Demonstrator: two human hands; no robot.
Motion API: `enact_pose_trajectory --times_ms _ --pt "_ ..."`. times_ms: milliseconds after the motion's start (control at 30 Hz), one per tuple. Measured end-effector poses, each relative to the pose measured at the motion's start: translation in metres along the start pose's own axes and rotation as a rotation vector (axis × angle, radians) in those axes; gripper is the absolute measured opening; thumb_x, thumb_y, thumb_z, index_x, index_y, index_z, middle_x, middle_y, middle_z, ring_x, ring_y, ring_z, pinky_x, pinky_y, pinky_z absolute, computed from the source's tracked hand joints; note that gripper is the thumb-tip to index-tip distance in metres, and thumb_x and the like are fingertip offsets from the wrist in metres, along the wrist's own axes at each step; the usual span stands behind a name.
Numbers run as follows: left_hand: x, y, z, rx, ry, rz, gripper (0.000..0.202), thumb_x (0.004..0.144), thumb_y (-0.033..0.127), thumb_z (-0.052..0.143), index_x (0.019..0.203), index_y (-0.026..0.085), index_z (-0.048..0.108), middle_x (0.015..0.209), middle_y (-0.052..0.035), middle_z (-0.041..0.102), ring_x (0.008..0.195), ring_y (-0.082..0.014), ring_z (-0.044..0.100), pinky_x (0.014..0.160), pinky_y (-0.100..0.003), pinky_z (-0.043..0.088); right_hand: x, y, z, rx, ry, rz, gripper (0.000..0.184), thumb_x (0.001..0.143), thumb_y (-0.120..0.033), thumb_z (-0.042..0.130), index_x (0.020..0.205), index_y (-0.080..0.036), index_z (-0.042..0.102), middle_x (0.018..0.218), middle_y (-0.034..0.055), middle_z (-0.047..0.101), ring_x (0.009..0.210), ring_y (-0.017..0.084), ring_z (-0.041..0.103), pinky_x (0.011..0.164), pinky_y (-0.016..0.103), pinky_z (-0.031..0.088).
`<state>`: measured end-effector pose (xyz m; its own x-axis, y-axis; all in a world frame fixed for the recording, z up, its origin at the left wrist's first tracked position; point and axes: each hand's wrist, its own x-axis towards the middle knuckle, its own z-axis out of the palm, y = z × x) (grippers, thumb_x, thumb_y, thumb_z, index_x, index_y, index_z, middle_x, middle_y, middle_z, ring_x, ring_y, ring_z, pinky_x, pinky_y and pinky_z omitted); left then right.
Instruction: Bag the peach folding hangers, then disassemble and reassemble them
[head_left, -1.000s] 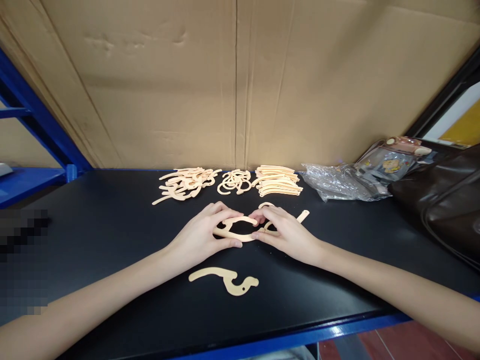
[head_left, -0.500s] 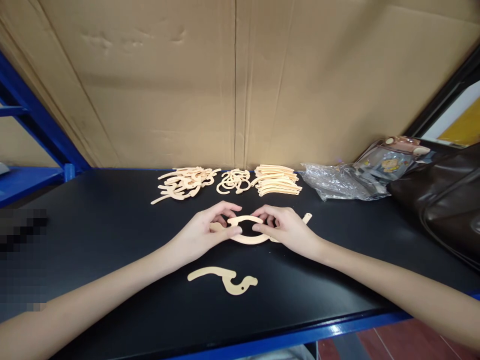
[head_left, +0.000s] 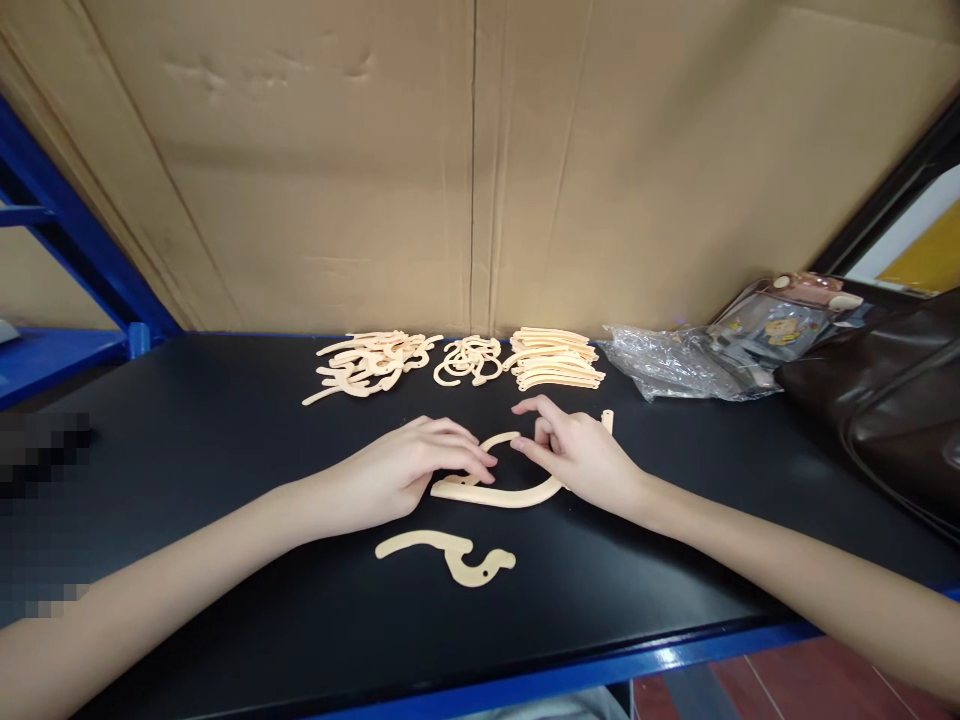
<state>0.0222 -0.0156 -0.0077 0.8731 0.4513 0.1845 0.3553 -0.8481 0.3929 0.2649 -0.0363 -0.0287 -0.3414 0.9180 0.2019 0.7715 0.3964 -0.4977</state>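
A pale wooden curved piece (head_left: 501,494) with a hook-shaped part lies flat on the black tabletop (head_left: 225,480) between my hands. My left hand (head_left: 409,467) rests palm down, its fingers stretched out over the piece's left end. My right hand (head_left: 574,452) pinches the hook part at the piece's right side with thumb and fingers. A second flat wooden piece (head_left: 450,556), with a wavy outline and a small hole, lies loose just nearer to me.
Three heaps of wooden parts sit at the back: wavy pieces (head_left: 367,364), hooks (head_left: 469,360) and stacked curved bars (head_left: 555,360). Clear plastic bags (head_left: 675,365) and a dark brown bag (head_left: 885,400) lie at the right. Cardboard (head_left: 480,160) forms the back wall.
The hands held the curved piece slightly raised between them. Now it lies flat, the left hand flattened on it and the right hand shifted to the hook.
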Motion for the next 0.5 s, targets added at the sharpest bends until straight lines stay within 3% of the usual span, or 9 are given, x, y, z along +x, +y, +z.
enact_pose_trajectory --times_ms 100,233,367,500 --pt "-0.002 -0.002 -0.006 0.255 -0.017 -0.025 0.036 0.093 0.011 0.04 0.113 0.027 0.065 0.116 -0.0009 0.067 0.107 -0.0192 0.054 0.09 -0.035 0.037 0.001 0.002 -0.003 -0.119 -0.005 0.009 0.027 0.093 -0.03 0.051 0.118 -0.021 0.051 0.061 -0.0061 0.057 0.058 0.014 0.058 0.058 0.025 0.038" --pt "-0.003 -0.005 -0.014 0.454 0.001 -0.063 0.017 0.09 0.021 0.049 0.092 0.023 0.066 0.089 -0.0017 0.065 0.088 -0.02 0.053 0.081 -0.035 0.035 0.001 0.004 -0.009 -0.351 -0.003 0.042 0.029 0.094 -0.027 0.05 0.122 -0.019 0.051 0.067 -0.0013 0.062 0.06 0.018 0.062 0.054 0.027 0.037" --pt "-0.003 -0.002 -0.012 0.441 -0.002 -0.083 0.009 0.085 0.021 0.05 0.079 0.019 0.057 0.078 0.0002 0.059 0.075 -0.0168 0.051 0.075 -0.032 0.034 -0.002 0.002 -0.01 -0.426 0.056 -0.01 0.031 0.095 -0.03 0.048 0.123 -0.017 0.051 0.083 0.0049 0.068 0.068 0.02 0.065 0.056 0.028 0.042" --pt "0.0 0.004 -0.003 0.404 -0.009 -0.083 0.012 0.088 0.02 0.045 0.078 0.019 0.052 0.072 0.0015 0.056 0.069 -0.0157 0.05 0.071 -0.031 0.034 -0.007 -0.007 -0.007 -0.391 0.063 -0.225 0.034 0.097 -0.044 0.043 0.111 -0.017 0.059 0.095 0.0078 0.069 0.081 0.021 0.067 0.064 0.029 0.046"
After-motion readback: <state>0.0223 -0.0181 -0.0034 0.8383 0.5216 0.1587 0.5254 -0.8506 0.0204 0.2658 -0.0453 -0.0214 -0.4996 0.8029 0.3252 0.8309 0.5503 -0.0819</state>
